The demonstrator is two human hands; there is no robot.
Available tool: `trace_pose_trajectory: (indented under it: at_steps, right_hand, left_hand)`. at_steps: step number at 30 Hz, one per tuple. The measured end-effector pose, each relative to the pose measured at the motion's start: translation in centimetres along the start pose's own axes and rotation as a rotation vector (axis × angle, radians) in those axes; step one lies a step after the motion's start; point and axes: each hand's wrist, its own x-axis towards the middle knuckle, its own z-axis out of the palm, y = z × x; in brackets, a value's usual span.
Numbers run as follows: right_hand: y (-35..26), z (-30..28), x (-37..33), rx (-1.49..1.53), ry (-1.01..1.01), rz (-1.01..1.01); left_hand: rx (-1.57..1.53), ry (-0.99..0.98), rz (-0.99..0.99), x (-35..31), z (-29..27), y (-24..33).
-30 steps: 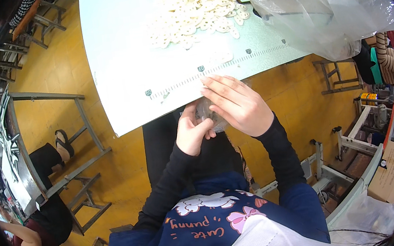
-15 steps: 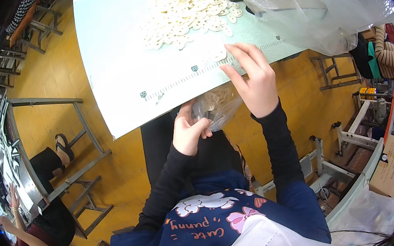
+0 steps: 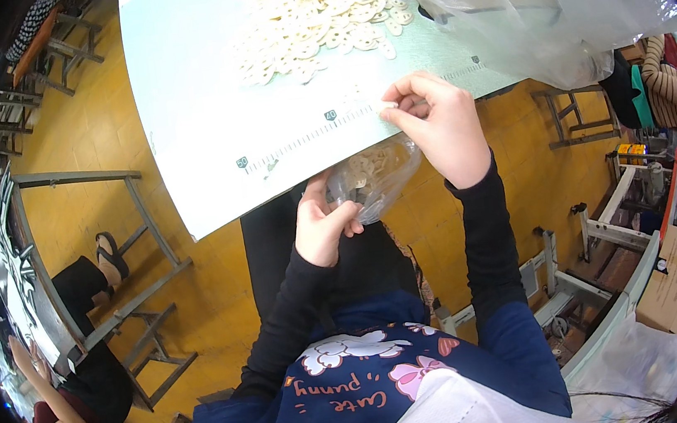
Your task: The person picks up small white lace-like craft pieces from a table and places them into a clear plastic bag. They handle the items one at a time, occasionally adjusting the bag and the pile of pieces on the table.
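Note:
My left hand (image 3: 322, 224) is closed on a clear plastic bag (image 3: 390, 191) just below the table's front edge. Several pale flat pieces show through the bag's side. Over the table's edge, to the right of the bag's mouth, my right hand (image 3: 438, 121) pinches a small pale flat piece (image 3: 389, 106) between thumb and fingertips. Most of that piece is hidden by the fingers. Farther back on the table spreads a heap of cream-coloured, rounded flat pieces (image 3: 317, 26) with small holes in them.
The pale green table (image 3: 197, 144) carries a ruler scale (image 3: 297, 140) near its front edge. A large clear plastic bag (image 3: 500, 17) hangs over its right side. Metal frames (image 3: 131, 260) stand at left, with a person's arm (image 3: 60, 410) beyond. A cardboard box (image 3: 674, 280) lies at right.
My right hand's spread fingers have closed on a pale piece, and the hand has drawn slightly right and toward me. My left hand stays on the bag.

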Motion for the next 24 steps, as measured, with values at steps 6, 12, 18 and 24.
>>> trace_pose_trajectory:
  at_steps: [6,12,18,24]
  right_hand:
    - [-0.8,-0.5,-2.7,0.135,-0.101,0.058]
    - [-1.9,-0.1,-4.5,-0.017,-0.157,-0.062]
    - [-0.1,1.5,-1.0,-0.326,-0.043,-0.518]
    - [1.1,1.6,-2.6,-0.475,-0.128,-0.561]
  left_hand:
    - [0.000,-0.013,-0.009,-0.1,0.0,0.1]
    - [-0.002,-0.012,-0.001,0.0,0.1,0.2]
    - [-0.007,-0.010,-0.006,0.0,0.0,0.0]
    - [-0.030,-0.042,-0.039,0.0,-0.5,0.0]
